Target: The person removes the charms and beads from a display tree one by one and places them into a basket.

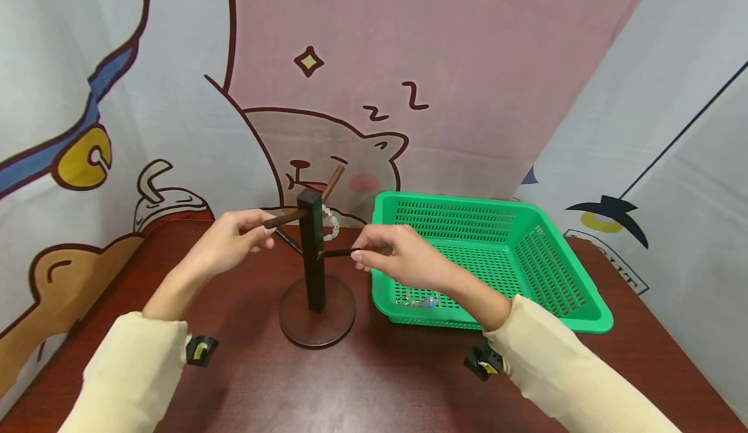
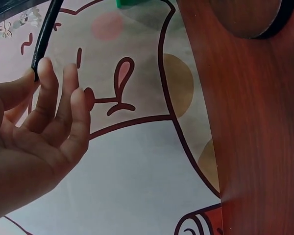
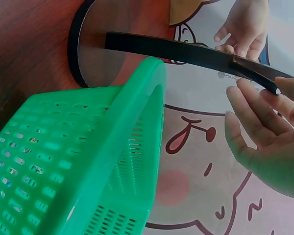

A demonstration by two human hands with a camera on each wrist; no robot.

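A dark wooden stand [image 1: 311, 251] with several pegs and a round base rises upright from the table. My left hand [image 1: 236, 241] is at its left side; in the left wrist view, thumb and forefinger pinch the end of a dark peg [image 2: 46, 36], other fingers loosely bent. At the right, my right hand [image 1: 403, 254] pinches the tip of another peg [image 3: 255, 77] between thumb and fingers. A clear beaded bracelet [image 1: 334, 225] hangs on the stand's far side, partly hidden behind the post.
To the right stands a green plastic basket [image 1: 596, 319] with perforated walls. Small jewellery [image 1: 429, 302] lies in its near left corner, hard to make out. The reddish-brown table [image 1: 245, 381] meets a cartoon-printed cloth [image 1: 467, 63] behind.
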